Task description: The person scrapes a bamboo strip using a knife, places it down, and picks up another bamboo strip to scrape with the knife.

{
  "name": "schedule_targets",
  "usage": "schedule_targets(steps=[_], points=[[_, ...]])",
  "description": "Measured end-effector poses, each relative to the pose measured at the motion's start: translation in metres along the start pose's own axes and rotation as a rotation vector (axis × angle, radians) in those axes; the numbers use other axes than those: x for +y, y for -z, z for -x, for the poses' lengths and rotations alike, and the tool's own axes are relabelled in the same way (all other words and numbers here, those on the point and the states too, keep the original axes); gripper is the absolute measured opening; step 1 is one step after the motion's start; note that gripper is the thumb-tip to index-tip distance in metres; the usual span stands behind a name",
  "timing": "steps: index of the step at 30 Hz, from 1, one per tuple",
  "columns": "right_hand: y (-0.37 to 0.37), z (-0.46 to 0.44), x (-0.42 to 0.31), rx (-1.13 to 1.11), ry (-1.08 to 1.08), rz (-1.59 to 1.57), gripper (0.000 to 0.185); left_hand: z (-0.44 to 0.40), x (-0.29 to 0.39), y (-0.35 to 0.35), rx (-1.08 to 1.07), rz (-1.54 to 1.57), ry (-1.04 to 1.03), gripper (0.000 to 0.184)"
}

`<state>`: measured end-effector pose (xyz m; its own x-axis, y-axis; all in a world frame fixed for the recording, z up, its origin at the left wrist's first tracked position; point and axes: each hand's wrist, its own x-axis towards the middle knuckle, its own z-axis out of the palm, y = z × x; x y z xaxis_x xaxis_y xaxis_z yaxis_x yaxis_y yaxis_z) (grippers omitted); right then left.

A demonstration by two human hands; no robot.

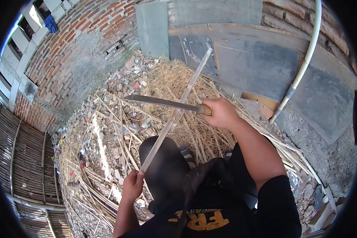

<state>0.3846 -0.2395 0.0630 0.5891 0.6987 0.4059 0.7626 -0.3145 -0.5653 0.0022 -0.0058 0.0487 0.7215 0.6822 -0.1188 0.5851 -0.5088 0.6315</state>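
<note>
My right hand (221, 112) is closed round the wooden handle of a long machete (158, 101), whose dark blade points left. The blade crosses a long, pale strip of wood or bamboo (189, 85) near its middle; whether they touch is hard to tell. My left hand (132, 185) grips the strip's lower end beside my knee. From there the strip slants up and right, its far end before the grey panels.
Straw (166, 75), cut sticks (95, 186) and rubble (131, 63) cover the ground. Grey panels (258, 59) lean on the brick wall behind, with a pale pipe (304, 67) at the right. A bamboo screen (27, 158) stands at the left.
</note>
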Motion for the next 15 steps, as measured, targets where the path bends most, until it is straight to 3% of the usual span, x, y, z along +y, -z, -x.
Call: schedule_targets(steps=[2, 9, 10, 15], points=[[-0.004, 0.002, -0.001, -0.061, 0.034, 0.041, 0.034, -0.001, -0.007, -0.002, -0.051, 0.001, 0.07, 0.038], [-0.018, 0.003, -0.015, -0.325, 0.112, 0.191, 0.025, 0.007, 0.018, -0.002, -0.014, -0.107, -0.05, 0.038], [-0.02, 0.003, -0.015, -0.318, 0.119, 0.188, 0.025, 0.007, 0.017, -0.004, 0.033, -0.192, -0.17, 0.04], [-0.023, 0.001, -0.015, -0.297, 0.122, 0.171, 0.026, 0.0, 0.014, -0.009, 0.074, -0.276, -0.164, 0.035]])
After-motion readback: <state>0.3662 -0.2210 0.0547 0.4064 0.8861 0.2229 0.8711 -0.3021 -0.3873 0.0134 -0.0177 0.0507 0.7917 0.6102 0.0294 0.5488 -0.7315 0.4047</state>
